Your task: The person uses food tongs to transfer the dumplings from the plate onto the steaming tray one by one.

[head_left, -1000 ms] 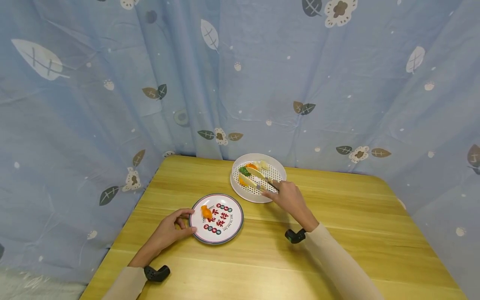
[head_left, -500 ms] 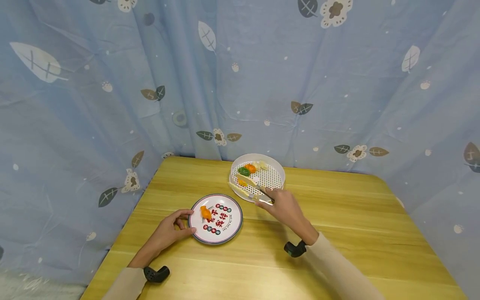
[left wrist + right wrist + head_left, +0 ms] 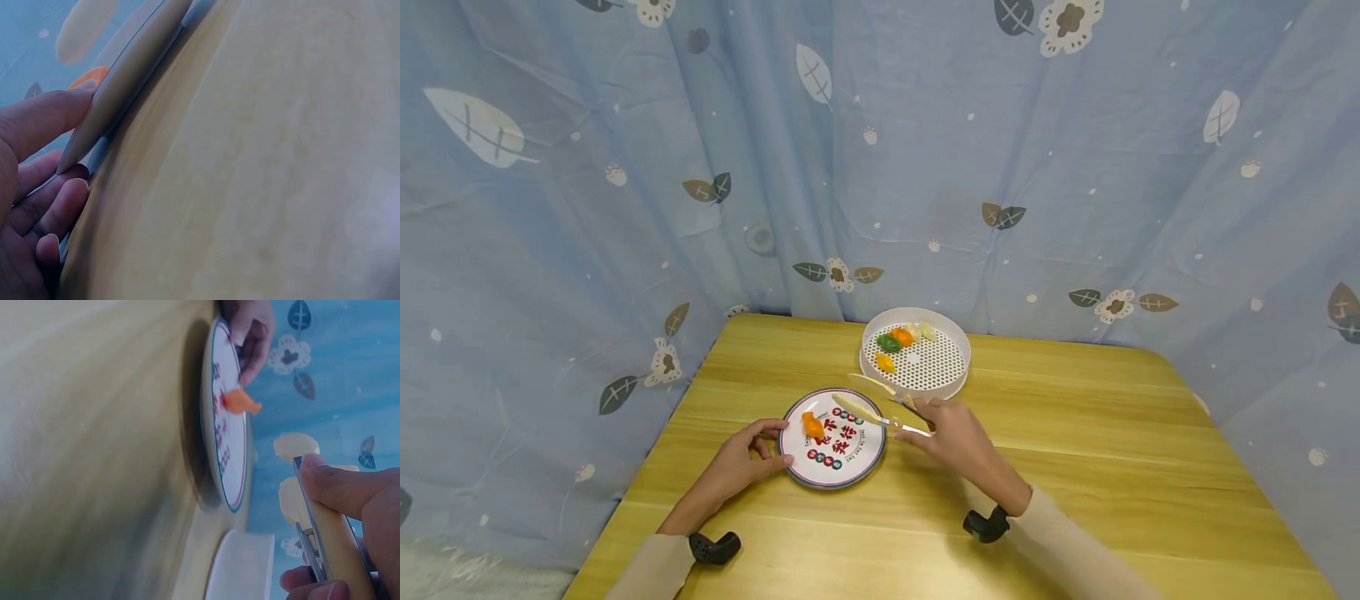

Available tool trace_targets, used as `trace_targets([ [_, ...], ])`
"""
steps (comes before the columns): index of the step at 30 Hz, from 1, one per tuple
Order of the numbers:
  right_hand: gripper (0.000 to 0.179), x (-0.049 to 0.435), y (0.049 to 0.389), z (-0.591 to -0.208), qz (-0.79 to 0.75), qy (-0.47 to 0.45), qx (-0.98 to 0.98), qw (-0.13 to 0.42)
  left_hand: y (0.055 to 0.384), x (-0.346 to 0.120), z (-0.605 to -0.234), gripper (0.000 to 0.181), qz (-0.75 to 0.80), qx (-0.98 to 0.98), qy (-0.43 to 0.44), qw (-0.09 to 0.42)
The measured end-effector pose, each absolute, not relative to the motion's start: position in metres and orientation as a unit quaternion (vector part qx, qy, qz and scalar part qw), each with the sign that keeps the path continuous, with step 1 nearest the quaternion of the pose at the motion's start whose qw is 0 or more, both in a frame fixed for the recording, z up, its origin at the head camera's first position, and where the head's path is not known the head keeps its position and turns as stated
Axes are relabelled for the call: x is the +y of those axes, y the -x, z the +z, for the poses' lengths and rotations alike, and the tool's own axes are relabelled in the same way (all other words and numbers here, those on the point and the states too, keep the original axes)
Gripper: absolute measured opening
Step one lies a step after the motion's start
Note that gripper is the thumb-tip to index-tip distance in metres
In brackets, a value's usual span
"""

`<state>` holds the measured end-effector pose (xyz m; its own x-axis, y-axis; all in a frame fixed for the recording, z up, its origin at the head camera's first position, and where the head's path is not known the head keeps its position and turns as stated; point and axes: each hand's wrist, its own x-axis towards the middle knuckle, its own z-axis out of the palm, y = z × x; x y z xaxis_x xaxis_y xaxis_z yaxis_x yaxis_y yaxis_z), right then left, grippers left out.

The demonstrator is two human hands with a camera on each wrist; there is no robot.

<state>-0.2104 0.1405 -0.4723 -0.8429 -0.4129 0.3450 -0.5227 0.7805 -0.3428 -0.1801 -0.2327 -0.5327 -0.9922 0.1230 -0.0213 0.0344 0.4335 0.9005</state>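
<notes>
My left hand (image 3: 737,458) grips the left rim of a white plate (image 3: 865,454) with red and green lettering, thumb over the edge and fingers beneath, as the left wrist view (image 3: 47,119) shows. On the plate lies an orange dumpling-like piece (image 3: 812,426). My right hand (image 3: 962,442) holds a pair of food tongs (image 3: 859,408) with wide pale tips and metal arms. Those tips hover spread apart near the plate's upper right edge, with nothing seen between them. In the right wrist view, thumb and fingers wrap the tongs' handle (image 3: 340,550).
Behind the plate stands a round white perforated tray (image 3: 953,387). It bears a yellow piece (image 3: 885,362), a green piece (image 3: 889,343), an orange piece (image 3: 901,337) and pale pieces (image 3: 921,332). A patterned blue curtain (image 3: 925,167) hangs behind the wooden table (image 3: 1112,433).
My right hand has drawn the tongs from over the perforated tray down and left towards the plate. The pieces in the tray have stayed there. The left hand and plate have not moved.
</notes>
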Motion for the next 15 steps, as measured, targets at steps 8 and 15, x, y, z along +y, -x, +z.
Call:
trace_targets([
  [8, 0.058, 0.131, 0.199, -0.474, 0.218, -0.256, -0.937, 0.097, 0.182, -0.233, -0.537, 0.059, 0.526, 0.848, -0.043, 0.044],
  [15, 0.058, 0.123, 0.19, -0.478, 0.222, -0.271, -0.933, 0.084, 0.182, -0.233, -0.536, 0.06, 0.525, 0.848, -0.047, 0.043],
])
